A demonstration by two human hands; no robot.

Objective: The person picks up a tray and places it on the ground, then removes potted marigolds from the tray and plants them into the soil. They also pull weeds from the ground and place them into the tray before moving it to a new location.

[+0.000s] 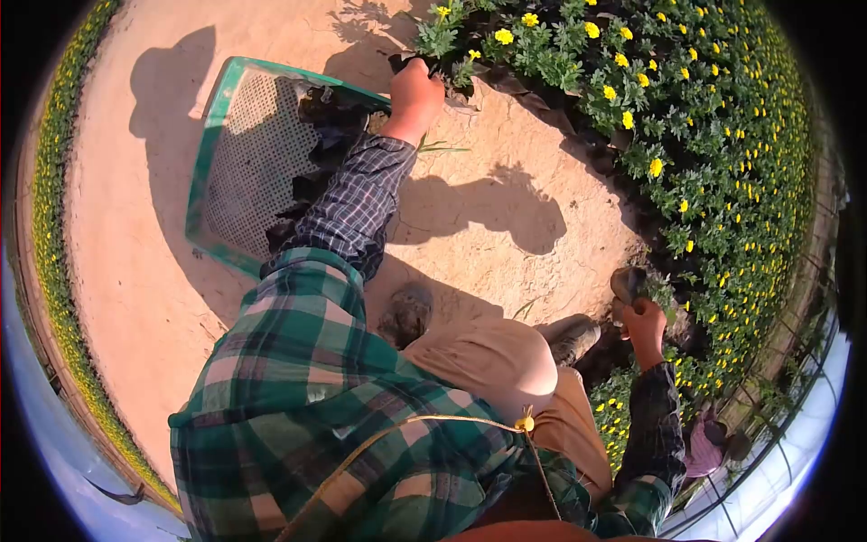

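Note:
My left hand (417, 98) reaches out past the far right corner of a green-rimmed crate (206, 176), its fingers closed round a black plant bag (397, 64). Green marigold leaves (440, 41) show just beyond those fingers, partly overlapping the plants behind. Down at the bed's edge, my right hand (644, 327) is closed on a dark plant bag (628, 285) with a small leafy plant (664, 294) beside it. Several black bags (332, 117) lie along the crate's right side, partly hidden by my left sleeve.
A dense bed of yellow-flowered marigolds (722, 181) curves along the right. Bare earth (506, 117) lies between it and the crate. My shoes (406, 314) stand on this ground. Another row of flowers (56, 271) runs along the far left. Patterned pink cloth (703, 450) shows at lower right.

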